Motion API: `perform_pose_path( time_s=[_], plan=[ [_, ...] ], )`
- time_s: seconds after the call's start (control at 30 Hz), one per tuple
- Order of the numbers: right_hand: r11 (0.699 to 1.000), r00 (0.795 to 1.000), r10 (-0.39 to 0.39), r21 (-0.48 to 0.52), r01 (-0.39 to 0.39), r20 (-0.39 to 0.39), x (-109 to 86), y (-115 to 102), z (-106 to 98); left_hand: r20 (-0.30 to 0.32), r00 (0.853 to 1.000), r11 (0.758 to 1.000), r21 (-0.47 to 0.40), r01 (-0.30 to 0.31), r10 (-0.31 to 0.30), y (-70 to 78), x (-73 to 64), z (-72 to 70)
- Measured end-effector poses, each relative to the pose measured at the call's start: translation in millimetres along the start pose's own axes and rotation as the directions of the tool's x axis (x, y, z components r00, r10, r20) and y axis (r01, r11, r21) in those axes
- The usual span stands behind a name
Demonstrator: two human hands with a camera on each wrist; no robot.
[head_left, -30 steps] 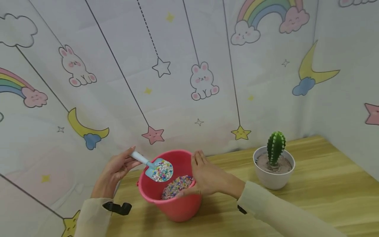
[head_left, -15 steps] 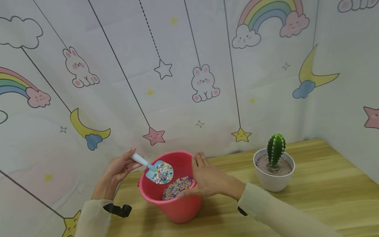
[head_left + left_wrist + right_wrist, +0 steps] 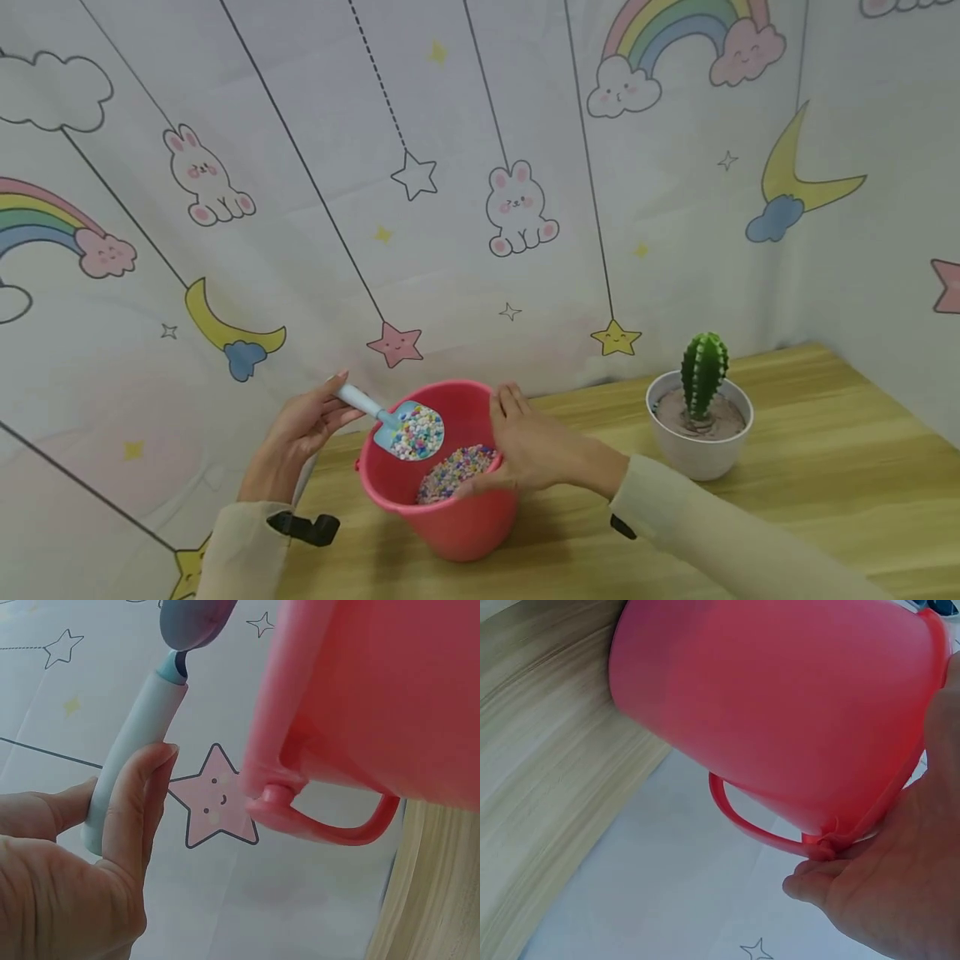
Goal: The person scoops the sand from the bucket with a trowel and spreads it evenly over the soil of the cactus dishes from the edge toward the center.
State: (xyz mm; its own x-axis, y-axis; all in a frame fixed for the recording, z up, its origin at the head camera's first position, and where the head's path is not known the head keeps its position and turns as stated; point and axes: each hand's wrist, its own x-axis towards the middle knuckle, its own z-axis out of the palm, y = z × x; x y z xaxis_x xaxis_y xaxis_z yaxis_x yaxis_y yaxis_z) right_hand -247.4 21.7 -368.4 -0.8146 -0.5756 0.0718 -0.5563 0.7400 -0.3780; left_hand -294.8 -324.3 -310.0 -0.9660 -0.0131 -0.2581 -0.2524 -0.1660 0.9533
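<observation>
Little has moved since the earlier frame beyond a slight view shift. Your left grip [image 3: 302, 423] pinches the scoop [image 3: 386, 428] by its handle, loaded with colored beads [image 3: 420, 433], over the red bucket [image 3: 459, 527]; your right grip [image 3: 531, 446], half-closed, clasps its rim. You seem mid-scooping; next likely calls for a steady, level blade.

- A green cactus [image 3: 703, 377] stands up in a white pot [image 3: 699, 454], near the far right corner of the table [image 3: 832, 454].
- The table has wavy yellow-brown stripes.
- Behind its far edge, a white sheet [image 3: 450, 275] shows bunnies [image 3: 522, 218], stars [image 3: 617, 340], moons [image 3: 784, 171] and rainbows [image 3: 686, 25].
</observation>
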Motion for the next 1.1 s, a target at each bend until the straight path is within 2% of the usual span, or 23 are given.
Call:
perform_pose_path(
  time_s=[0.27, 0.5, 0.77, 0.93, 1.1],
  plan=[
    [0.998, 1.0, -0.017, 0.061, 0.017, -0.01, -8.7, 4.6, -9.0, -0.008, 1.0, 0.999, -0.041, 0.009, -0.009, 4.1, -4.9, 4.1],
    [0.993, 0.996, -0.061, 0.099, 0.068, -0.072, -22.6, 8.8, -22.6, -0.021, 1.0, 1.0, -0.016, -0.004, 0.003, 5.7, -6.9, 12.8],
    [0.994, 0.984, -0.108, 0.004, 0.11, -0.139, -40.9, 19.5, -28.1, -0.008, 1.0, 1.0, 0.008, -0.021, 0.021, 0.5, -4.0, 24.2],
    [0.995, 0.982, -0.102, -0.019, 0.101, -0.158, -54.2, 29.7, -33.8, 0.005, 1.0, 0.999, 0.039, -0.02, 0.02, 0.0, 0.4, 34.8],
    [0.996, 0.98, -0.069, -0.061, 0.059, -0.186, -71.1, 38.7, -49.1, 0.009, 1.0, 0.998, 0.049, -0.028, 0.027, 1.9, 2.6, 47.7]
  ],
)
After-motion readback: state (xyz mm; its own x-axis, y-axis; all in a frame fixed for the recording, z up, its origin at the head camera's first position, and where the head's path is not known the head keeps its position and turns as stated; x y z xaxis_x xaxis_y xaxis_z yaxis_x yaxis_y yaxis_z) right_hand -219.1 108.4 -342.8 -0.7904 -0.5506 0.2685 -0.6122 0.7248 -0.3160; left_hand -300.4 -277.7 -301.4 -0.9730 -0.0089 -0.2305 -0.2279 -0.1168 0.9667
